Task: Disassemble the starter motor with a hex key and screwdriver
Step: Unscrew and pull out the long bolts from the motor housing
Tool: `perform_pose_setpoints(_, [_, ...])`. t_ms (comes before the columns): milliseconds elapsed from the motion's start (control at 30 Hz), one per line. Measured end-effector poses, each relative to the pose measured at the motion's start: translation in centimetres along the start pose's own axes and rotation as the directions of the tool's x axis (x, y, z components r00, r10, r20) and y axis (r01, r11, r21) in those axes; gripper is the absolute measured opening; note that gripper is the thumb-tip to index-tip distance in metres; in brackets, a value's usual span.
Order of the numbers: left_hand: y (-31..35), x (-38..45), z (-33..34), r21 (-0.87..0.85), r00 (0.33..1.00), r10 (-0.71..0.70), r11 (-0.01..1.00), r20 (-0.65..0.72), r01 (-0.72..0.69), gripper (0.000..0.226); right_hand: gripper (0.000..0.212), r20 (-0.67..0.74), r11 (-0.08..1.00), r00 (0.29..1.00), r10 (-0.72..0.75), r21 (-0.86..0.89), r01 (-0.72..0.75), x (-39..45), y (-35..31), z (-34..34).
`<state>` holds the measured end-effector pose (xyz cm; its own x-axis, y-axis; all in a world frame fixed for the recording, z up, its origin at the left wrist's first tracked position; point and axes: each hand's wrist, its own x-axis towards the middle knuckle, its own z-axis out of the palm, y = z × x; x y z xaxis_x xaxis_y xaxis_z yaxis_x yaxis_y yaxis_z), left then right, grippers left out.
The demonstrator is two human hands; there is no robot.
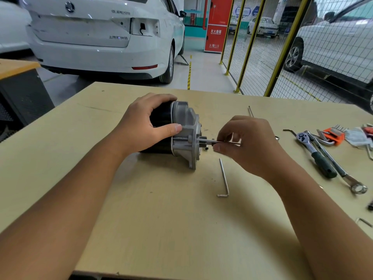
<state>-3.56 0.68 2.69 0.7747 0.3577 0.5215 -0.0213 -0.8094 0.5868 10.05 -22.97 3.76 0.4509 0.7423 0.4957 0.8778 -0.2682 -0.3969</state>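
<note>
Both hands at work on the starter motor [177,130], which lies on its side mid-tabletop [161,219], long axis running left to right. Left hand [141,124] wraps the black cylindrical body, fingers over the top, thumb pressed along the near side against the edge of the end housing. Right hand [248,142] pinches a thin metal rod [210,140], fingertips curled round it just off the housing face; rod looks like a long through bolt or a hex key shank, cannot tell which. Rod lies in line with the motor's long axis and enters a boss low on the housing, so any pull or turn runs straight out to the right. Right hand is the nearer one to that end.

Materials: body smooth, glossy black; end housing cast aluminium, matte grey, ribbed and flanged. Rod bright steel, slim.

Loose L-shaped hex key [224,178] lies on the tabletop just in front of the right hand, untouched. Further right, well apart: ratchet handle [314,152], combination spanner [343,174], hex key set [333,135] in an orange holder. Tabletop pale plywood, lightly scuffed
</note>
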Motion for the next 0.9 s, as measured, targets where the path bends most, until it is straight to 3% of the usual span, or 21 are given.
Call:
perform_pose_setpoints(133, [0.02,-0.01,-0.02,0.001,1.000,0.002,1.000,-0.003,-0.002,0.069,0.013,0.023,0.992,0.998,0.056,0.109,-0.058,-0.24,-0.09,0.52])
perform_pose_setpoints(333, [0.10,-0.04,0.03,-0.013,1.000,-0.001,1.000,-0.003,0.001,0.069,0.019,0.101,1.000,0.995,0.002,0.006,-0.003,0.13,0.15,0.33])
perform_pose_setpoints(567, [0.03,-0.07,-0.03,-0.012,1.000,-0.001,1.000,-0.003,0.001,0.069,0.009,0.023,0.998,0.999,-0.026,-0.053,0.027,0.01,0.05,0.16])
perform_pose_setpoints(900, [0.09,-0.09,-0.03,-0.015,1.000,0.000,1.000,-0.003,0.000,0.069,0.016,0.081,0.996,0.995,0.054,0.068,-0.059,-0.18,-0.04,0.71])
